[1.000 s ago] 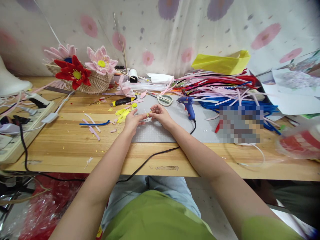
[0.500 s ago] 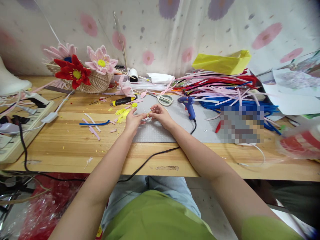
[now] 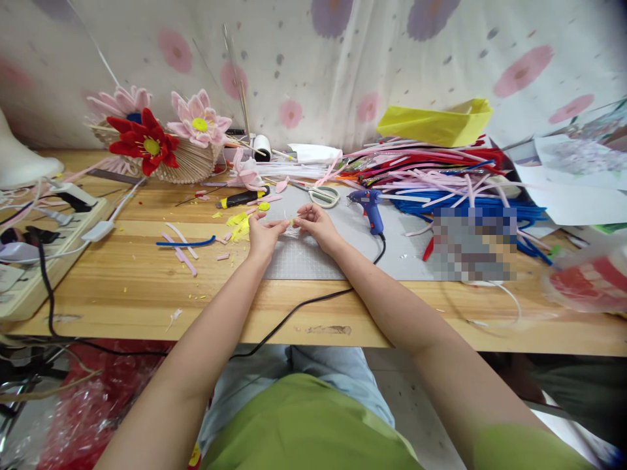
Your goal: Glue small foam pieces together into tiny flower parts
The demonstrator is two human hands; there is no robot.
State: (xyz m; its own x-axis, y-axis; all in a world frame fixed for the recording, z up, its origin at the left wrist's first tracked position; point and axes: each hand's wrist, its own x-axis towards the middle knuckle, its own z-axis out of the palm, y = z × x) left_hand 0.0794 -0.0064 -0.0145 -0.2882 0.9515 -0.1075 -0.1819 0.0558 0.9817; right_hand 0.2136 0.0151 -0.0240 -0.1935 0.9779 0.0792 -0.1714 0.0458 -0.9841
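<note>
A wooden tabletop [image 3: 147, 287] is seen against a flower-print cloth backdrop [image 3: 313, 59], with a grey cutting mat [image 3: 343, 254] laid near the middle of the front edge.

Both hands are held together over the far part of the mat. The left hand [image 3: 262, 236] and the right hand [image 3: 318, 225] are each pinched, thumb against fingertips, on a small yellow piece [image 3: 292, 222] held between them just above the mat. The fingers are nearly closed; only a thin gap is left where the piece is held.

The piece is tiny, pale yellow, with thin whitish strands at its ends. Its exact shape cannot be told at this size.

Noted around the hands:
- yellow scraps [image 3: 238, 225] on the tabletop, just beside the left hand
- scissors [image 3: 321, 194] and a blue glue gun [image 3: 368, 203] at the mat's far edge, the gun's black cord [image 3: 304, 307] run across the front edge of the tabletop
- a heap of coloured strips [image 3: 441, 176] toward the far right corner
- finished flowers [image 3: 151, 140] toward the far left corner

Risks, as judged: the piece could be dropped among the like-coloured scraps and lost, since the grip is by fingertips only. The right forearm lies near the cord; the glue gun could be dragged if the cord is caught.
</note>
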